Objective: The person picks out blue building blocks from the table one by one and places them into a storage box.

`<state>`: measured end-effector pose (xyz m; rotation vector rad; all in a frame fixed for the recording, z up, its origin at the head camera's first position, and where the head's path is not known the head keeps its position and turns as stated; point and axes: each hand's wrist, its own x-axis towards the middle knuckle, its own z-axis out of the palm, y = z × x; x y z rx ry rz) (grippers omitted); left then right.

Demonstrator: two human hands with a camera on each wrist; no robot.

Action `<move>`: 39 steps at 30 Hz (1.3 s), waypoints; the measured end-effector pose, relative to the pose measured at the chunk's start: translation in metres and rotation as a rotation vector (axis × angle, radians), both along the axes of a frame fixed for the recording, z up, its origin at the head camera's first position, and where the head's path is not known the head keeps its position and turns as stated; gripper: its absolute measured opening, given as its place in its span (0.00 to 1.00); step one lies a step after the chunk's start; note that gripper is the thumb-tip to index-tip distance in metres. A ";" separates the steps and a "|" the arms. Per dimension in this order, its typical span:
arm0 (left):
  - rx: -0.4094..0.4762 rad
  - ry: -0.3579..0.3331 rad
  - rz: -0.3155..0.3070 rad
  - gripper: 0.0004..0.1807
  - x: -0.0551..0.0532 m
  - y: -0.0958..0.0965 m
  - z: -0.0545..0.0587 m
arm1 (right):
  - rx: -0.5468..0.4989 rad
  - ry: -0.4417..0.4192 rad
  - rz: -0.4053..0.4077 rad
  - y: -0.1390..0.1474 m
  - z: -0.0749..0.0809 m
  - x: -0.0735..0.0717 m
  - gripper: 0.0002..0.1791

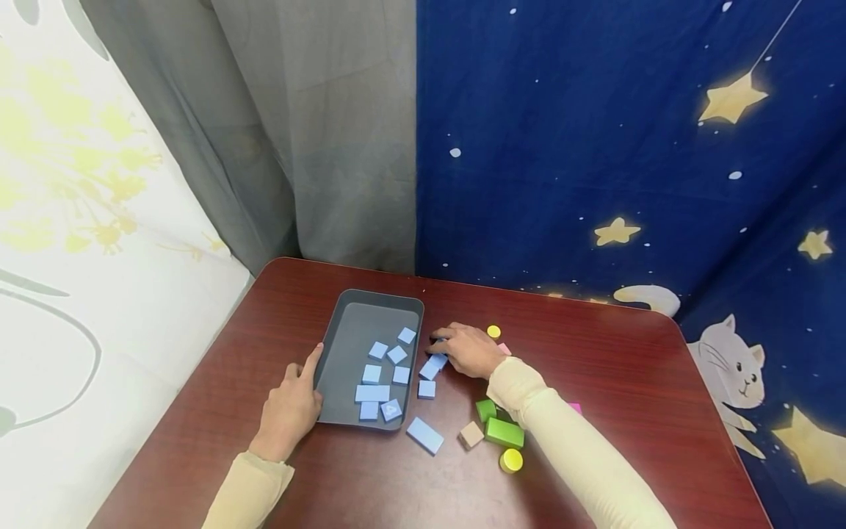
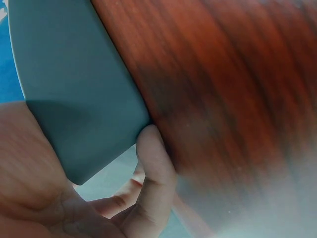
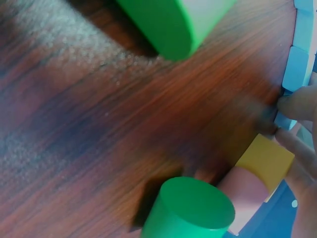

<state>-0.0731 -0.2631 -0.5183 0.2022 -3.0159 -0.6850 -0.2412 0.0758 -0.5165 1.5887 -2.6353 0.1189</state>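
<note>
A dark grey tray (image 1: 350,330) lies on the table with several light blue blocks grouped toward its right side and near end. My left hand (image 1: 288,408) grips the tray's left side, its index finger along the wall. In the left wrist view, a fingertip of that hand (image 2: 151,173) meets the lower edge of the wall. Right of the tray, my right hand (image 1: 471,351) pinches a small blue block (image 3: 285,120) between thumb and finger. Other blue blocks (image 1: 432,366) lie just beside it, and a longer blue block (image 1: 425,436) rests nearer me.
Near my right forearm are a green block (image 1: 505,432), a green piece (image 1: 485,409), a plain wooden block (image 1: 471,436) and a yellow cylinder (image 1: 512,461). Another yellow piece (image 1: 493,332) and a pink one (image 1: 504,349) sit beyond the right hand. Curtains (image 1: 357,147) hang behind the table.
</note>
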 end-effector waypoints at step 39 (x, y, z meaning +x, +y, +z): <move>0.006 0.012 -0.002 0.48 0.000 0.000 -0.002 | -0.146 0.058 -0.045 -0.047 0.023 0.002 0.13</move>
